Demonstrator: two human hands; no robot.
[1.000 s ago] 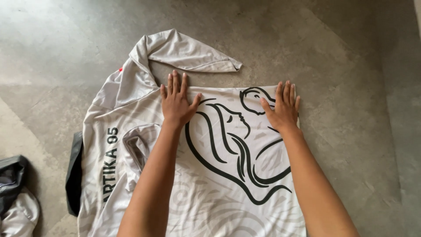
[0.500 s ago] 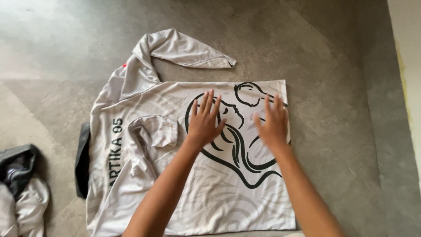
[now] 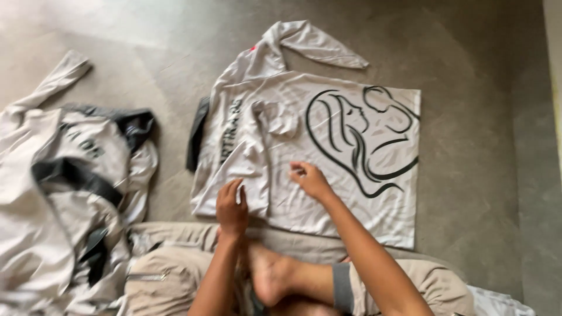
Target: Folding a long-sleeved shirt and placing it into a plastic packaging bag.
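on the grey stone floor (image 3: 480, 117), a pale grey long-sleeved jersey with a black line drawing of a head (image 3: 328, 140) lies spread flat, one sleeve folded across its top. the left hand (image 3: 231, 205) rests at the near left edge, fingers together and curled onto the cloth; whether it pinches the hem i cannot tell. the right hand (image 3: 310, 178) lies just beside it on the fabric, its grip loosely curled, holding nothing clearly. judged from this, the risk is bunching: the left part is already rumpled near the collar, and a pull from only the near edge could drag the wrinkles inward and skew the flat panel. a heap of similar grey and black garments (image 3: 70, 193) lies near on the left, and a loose sleeve there could get caught up. the person's bare foot (image 3: 272, 275) sits close to the hem and could pin it.
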